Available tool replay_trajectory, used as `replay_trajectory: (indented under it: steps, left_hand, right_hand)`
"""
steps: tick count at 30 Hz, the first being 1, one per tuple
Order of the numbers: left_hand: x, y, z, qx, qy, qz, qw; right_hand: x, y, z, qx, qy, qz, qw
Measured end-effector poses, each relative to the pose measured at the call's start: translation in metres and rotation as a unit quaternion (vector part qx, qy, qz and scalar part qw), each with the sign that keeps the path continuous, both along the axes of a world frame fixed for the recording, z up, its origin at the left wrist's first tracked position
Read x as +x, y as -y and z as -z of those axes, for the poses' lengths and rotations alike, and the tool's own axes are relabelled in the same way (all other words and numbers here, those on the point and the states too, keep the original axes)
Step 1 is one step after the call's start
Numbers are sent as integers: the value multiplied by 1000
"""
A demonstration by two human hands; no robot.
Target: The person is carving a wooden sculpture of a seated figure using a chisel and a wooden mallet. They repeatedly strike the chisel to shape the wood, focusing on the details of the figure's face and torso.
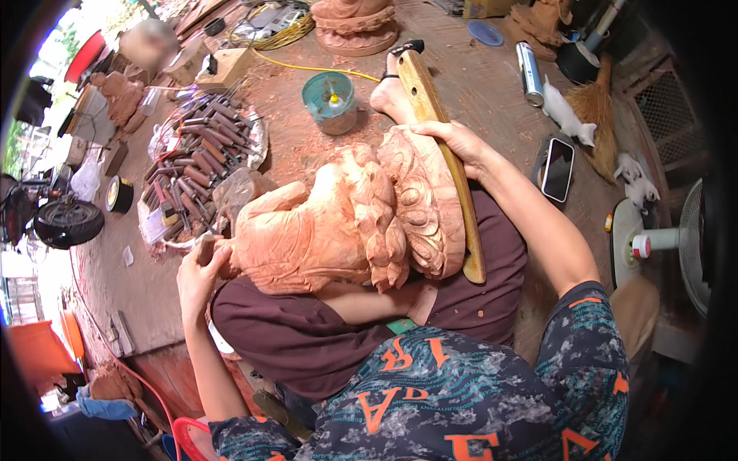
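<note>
A large reddish wood carving (300, 238) lies on its side across my lap, its rounded figure part to the left and its ornate base (423, 203) to the right. My left hand (201, 278) is closed round the narrow left end. At the far edge of the base, my right hand (460, 146) grips the rim, its fingers curled over it. Against the flat bottom of the base stands a long yellow-brown wooden bar (430, 104) with holes near its far end; the right hand reaches across it. My bare foot (390, 100) shows beside the bar.
Many dark-handled carving chisels (204, 157) lie heaped at left. A teal bucket (329, 100) holding a small bottle stands ahead. At right are a spray can (529, 73), phone (557, 170), white kittens (567, 114), broom (603, 107) and fan (667, 243). Another carving (355, 31) stands at the back.
</note>
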State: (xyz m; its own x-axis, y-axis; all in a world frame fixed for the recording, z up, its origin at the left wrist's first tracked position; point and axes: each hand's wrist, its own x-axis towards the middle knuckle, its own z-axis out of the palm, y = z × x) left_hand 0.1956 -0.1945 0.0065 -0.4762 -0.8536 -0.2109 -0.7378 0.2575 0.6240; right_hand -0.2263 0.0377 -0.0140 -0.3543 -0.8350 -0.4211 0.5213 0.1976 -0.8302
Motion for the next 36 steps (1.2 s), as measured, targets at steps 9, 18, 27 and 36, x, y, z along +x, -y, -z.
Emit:
replay_trajectory:
  steps: [9,18,27,36]
  left_hand:
    - [5,-3,-3,57,-75,65,993]
    - [2,9,-1,47,-42,88,994]
    - [-67,-66,-39,-343,4,115,932]
    - [-176,-230,-19,-271,-262,698,609]
  right_hand:
    - [3,-27,-18,5,-170,15,985]
    - [15,-74,-8,-28,-73,170,982]
    - [75,-212,-12,40,-50,101,993]
    - [137,-255,-2,98,-590,98,795]
